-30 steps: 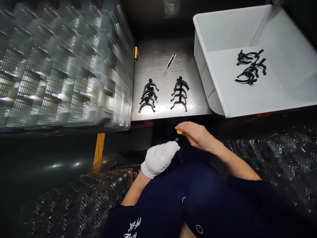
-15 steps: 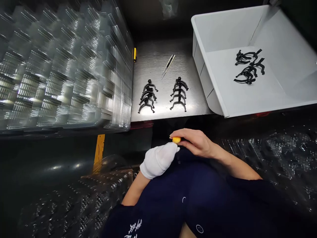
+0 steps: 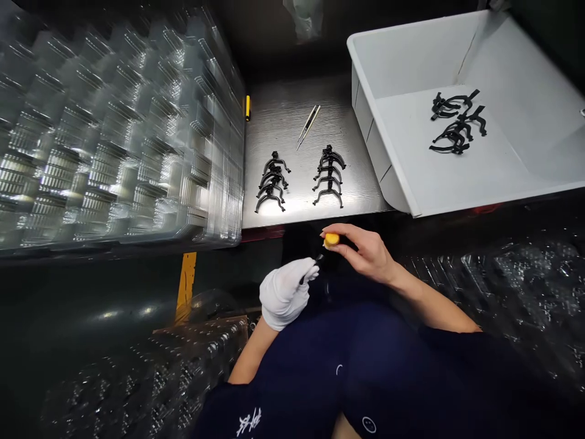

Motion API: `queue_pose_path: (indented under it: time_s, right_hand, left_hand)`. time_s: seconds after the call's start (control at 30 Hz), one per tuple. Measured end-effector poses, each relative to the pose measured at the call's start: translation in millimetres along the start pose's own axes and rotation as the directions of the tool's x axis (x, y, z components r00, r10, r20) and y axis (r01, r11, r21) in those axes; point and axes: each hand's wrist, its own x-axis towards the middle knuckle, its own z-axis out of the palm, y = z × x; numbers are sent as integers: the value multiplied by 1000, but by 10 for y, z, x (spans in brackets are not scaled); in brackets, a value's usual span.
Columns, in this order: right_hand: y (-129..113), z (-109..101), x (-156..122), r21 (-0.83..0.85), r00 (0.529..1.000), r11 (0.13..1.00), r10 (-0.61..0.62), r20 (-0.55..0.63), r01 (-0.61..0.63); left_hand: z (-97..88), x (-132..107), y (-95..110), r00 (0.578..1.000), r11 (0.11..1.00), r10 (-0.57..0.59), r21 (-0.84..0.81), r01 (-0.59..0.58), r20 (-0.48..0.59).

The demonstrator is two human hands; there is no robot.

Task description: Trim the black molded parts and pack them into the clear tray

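Factory assembly or inspection station. Brushed-steel workbench [image 3: 283, 131] just beyond the white-gloved left hand [image 3: 286, 294] and bare right hand [image 3: 365, 251], with rows of black moulded plastic parts [image 3: 272, 187] and steel tweezers [image 3: 308, 127] on it. Stacked clear thermoformed trays [image 3: 114, 140] beyond left hand, white plastic parts bin [image 3: 411, 164] beyond right hand.

Matt cloth glove [image 3: 283, 294], glossy clear plastic trays [image 3: 123, 140], smooth white plastic tub [image 3: 457, 177], benchtop [image 3: 278, 128] probably brushed steel
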Motion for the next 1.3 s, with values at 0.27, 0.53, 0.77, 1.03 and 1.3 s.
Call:
queue_pose_path:
  time_s: [0.27, 0.53, 0.77, 1.03, 1.3]
  right_hand:
    - [-29, 13, 2, -35, 998, 998, -57, -28, 56]
    - [-27, 97, -9, -46, 996, 996, -74, -57, 71]
    - [9, 149, 0, -6, 994, 996, -91, -63, 91]
    - [22, 165, 0, 40, 995, 995, -95, -9, 95]
    - [151, 82, 3, 151, 984, 972, 176, 30, -178]
  left_hand:
    - [23, 35, 45, 995, 994, -99, -53, 97, -27]
    - [65, 16, 67, 954, 945, -290, -184, 272, -77]
    - [138, -11, 83, 869, 846, -485, -301, 439, -96]
    - [143, -27, 73, 893, 869, -441, -292, 400, -89]
    - [82, -35, 84, 922, 896, -381, -278, 347, -74]
